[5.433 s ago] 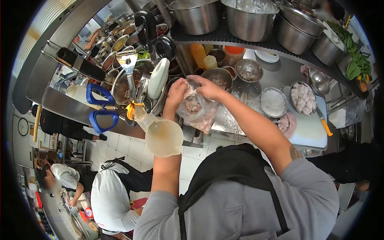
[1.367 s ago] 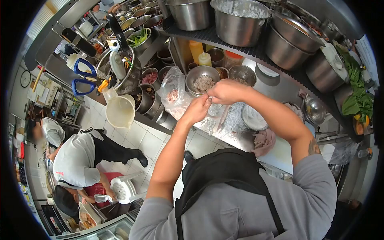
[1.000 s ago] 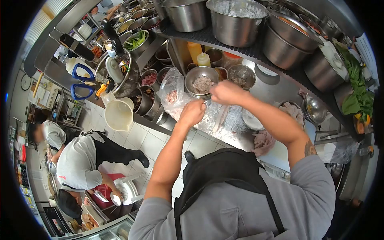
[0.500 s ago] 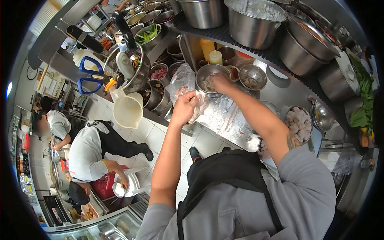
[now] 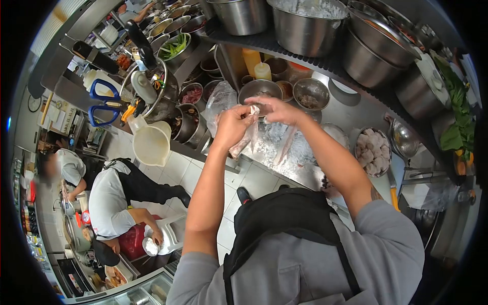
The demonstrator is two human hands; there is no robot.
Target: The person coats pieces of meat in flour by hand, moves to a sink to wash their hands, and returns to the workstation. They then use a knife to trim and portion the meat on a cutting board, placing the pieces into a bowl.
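My left hand [image 5: 233, 128] is closed on a limp, pale floured strip of meat [image 5: 243, 142] that hangs over the counter edge. Beside it, my right hand [image 5: 277, 111] has its fingers spread near the top of the strip, and no object shows in its palm. Just beyond my hands is a steel bowl [image 5: 260, 90] with a pale mixture, partly hidden by my right hand. A clear plastic bag [image 5: 220, 101] stands to the left of the bowl. Another long pale strip [image 5: 286, 145] lies on the floured steel counter [image 5: 300, 155].
A bowl of pale pieces [image 5: 372, 151] and an orange-handled knife [image 5: 394, 195] are at the right. Large steel pots [image 5: 305, 35] stand on the shelf above. Blue-handled scissors [image 5: 104, 101] and a plastic jug [image 5: 151, 143] hang left. A co-worker [image 5: 109, 203] bends at the lower left.
My right hand has come out of the steel bowl, back toward my left hand, and its fingers have spread. The camera view has shifted slightly.
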